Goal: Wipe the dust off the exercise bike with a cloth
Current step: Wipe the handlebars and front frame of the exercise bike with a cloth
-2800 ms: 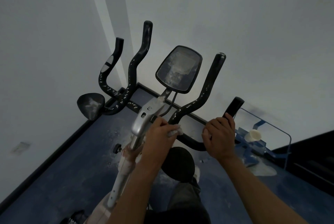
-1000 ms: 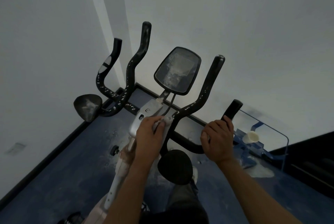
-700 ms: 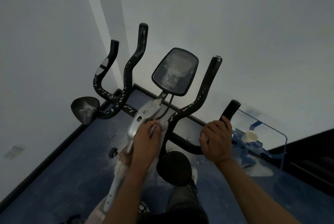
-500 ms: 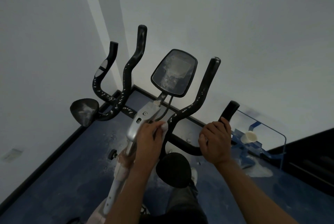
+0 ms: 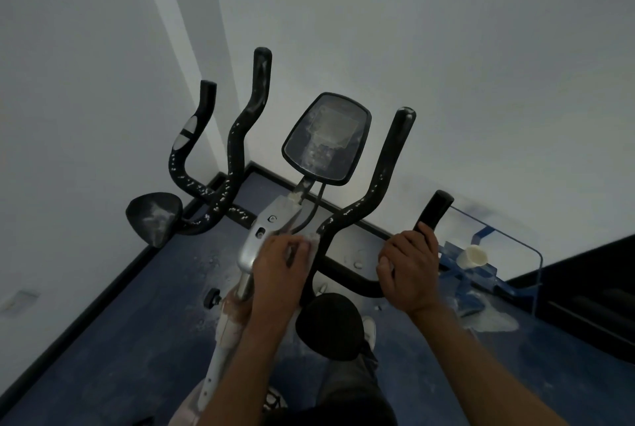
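A dusty exercise bike [image 5: 264,233] stands in a room corner, with black handlebars speckled white and a dark console screen [image 5: 326,139] on a silver stem. My left hand [image 5: 280,267] grips a pale cloth [image 5: 312,241] and presses it against the silver stem where the handlebar joins. My right hand [image 5: 409,266] is curled round the right black handlebar grip [image 5: 433,211]. Most of the cloth is hidden under my fingers.
Two black elbow pads sit on the bars, one at the left [image 5: 153,218] and one below the hands [image 5: 330,324]. A clear stand with a blue frame [image 5: 488,254] holding a white cup [image 5: 473,255] stands at the right. White walls close in behind.
My left hand with the cloth slid from the handlebar junction to the left onto the silver stem, then a little back to the right. My right hand kept its grip.
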Tool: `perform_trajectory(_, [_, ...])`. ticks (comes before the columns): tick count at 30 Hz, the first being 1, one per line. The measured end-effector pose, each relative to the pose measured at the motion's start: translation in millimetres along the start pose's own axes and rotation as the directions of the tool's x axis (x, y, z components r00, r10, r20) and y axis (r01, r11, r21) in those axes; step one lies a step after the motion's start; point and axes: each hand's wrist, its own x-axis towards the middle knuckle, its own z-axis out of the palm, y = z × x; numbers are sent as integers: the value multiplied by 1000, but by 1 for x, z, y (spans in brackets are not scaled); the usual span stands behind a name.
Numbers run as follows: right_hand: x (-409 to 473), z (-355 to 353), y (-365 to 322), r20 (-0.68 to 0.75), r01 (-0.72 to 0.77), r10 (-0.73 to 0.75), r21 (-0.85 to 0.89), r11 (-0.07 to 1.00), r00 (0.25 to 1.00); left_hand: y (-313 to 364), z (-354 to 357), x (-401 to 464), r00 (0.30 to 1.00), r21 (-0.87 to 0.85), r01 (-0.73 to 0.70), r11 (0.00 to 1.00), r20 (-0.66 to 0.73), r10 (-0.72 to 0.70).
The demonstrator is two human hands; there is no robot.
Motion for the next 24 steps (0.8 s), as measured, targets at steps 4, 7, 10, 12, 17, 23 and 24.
perform_trajectory(4, [-1,0,0,3,-2,2,-2,1000,1000,10,18,15,998,20,-16,1000,59,15])
perform_trajectory(7, [0,1,0,3,3,-3,9,1000,1000,5,18,5,995,36,-38,999,96,34])
perform_trajectory(10, [0,0,0,2,3,-3,9,1000,1000,4,7,0,998,-17,-27,999,58,28])
perform_trajectory(12, [0,1,0,7,-1,1,9,1000,1000,8,8,8,999,0,-20,1000,33,20])
perform_trajectory(17, [0,1,0,9,-7,7,7,1000,1000,8,19,18,999,67,0,998,51,-4])
perform_trajectory(23, [-1,1,0,12,-10,10,9,1000,1000,7,13,23,998,102,20,995,49,-25])
perform_trajectory(24, [-2,1,0,14,-9,9,6,1000,1000,11,16,26,999,81,18,997,41,-21])
